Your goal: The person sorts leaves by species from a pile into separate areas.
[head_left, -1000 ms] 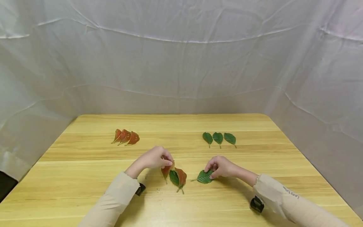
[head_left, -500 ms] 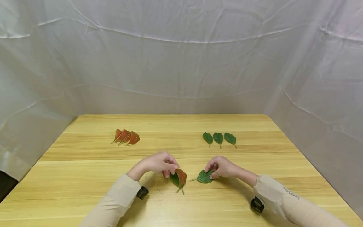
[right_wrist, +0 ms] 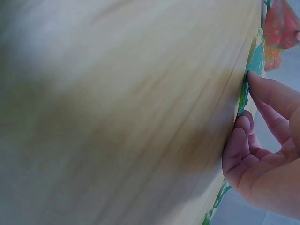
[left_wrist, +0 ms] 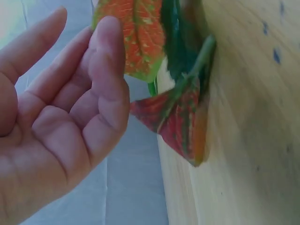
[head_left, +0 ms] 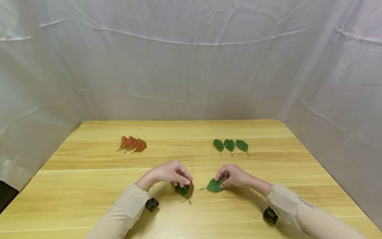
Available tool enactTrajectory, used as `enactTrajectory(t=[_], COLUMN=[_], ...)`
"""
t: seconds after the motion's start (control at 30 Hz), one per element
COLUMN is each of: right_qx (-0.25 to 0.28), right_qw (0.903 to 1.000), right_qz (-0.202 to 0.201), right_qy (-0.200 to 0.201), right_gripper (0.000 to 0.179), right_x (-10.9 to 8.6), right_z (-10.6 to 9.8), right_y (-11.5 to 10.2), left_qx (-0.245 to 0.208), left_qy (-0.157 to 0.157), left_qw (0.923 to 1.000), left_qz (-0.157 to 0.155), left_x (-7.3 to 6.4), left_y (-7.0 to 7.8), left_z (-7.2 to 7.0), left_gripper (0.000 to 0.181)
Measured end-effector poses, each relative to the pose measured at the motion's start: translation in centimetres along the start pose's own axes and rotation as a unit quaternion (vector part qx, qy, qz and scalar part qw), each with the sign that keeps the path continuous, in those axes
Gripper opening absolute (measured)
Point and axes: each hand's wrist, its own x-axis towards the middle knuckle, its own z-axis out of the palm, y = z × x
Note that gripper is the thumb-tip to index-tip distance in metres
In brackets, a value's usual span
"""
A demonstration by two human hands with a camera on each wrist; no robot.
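Observation:
In the head view, my left hand (head_left: 174, 173) bends over a small group of leaves left of centre. Its fingertips pinch the upper edge of a red leaf (head_left: 191, 189), tilted up from the table. A green leaf (head_left: 181, 190) lies against it, partly under the fingers. Low in the left wrist view another red leaf (left_wrist: 180, 122) rests by the tabletop; the hand hides most of it in the head view. My right hand (head_left: 234, 175) holds the rounded edge of a serrated green leaf (head_left: 214, 186) lying almost flat, its stem toward the left.
Behind the left hand, three overlapping red leaves (head_left: 132, 144) lie in a fan. Three green leaves (head_left: 229, 145) stand in a row at the back right, stems toward me. Grey-white sheeting (head_left: 191, 73) surrounds the wooden table (head_left: 179, 129) at the back and sides.
My left hand has laid down one red leaf, shifted right and taken hold of the other red leaf, whose face now tilts up. My right hand has stayed at its green leaf.

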Motion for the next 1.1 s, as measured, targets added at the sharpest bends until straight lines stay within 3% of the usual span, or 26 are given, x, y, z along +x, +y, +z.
enactTrajectory(t=[0.2,0.37,0.9,1.1], right_qx=[0.004,-0.002,0.000,-0.002], right_qw=[1.0000,1.0000,1.0000,1.0000], right_qz=[-0.003,-0.003,-0.002,-0.002], right_qy=[0.001,0.001,0.003,0.003], right_gripper=[0.017,0.017,0.018,0.017], right_x=[0.0,0.1,0.1,0.1], right_z=[0.0,0.1,0.0,0.1], right_y=[0.0,0.0,0.1,0.0], left_qx=[-0.054,-0.071,-0.102,-0.072], left_qy=[0.009,0.023,0.092,0.135], left_qw=[0.9979,0.9954,0.9895,0.9865], left_qz=[0.034,0.059,0.045,0.058], left_x=[0.2,0.3,0.3,-0.1], left_y=[0.0,0.3,0.7,0.5], left_z=[0.1,0.1,-0.5,-1.2], left_gripper=[0.020,0.021,0.023,0.023])
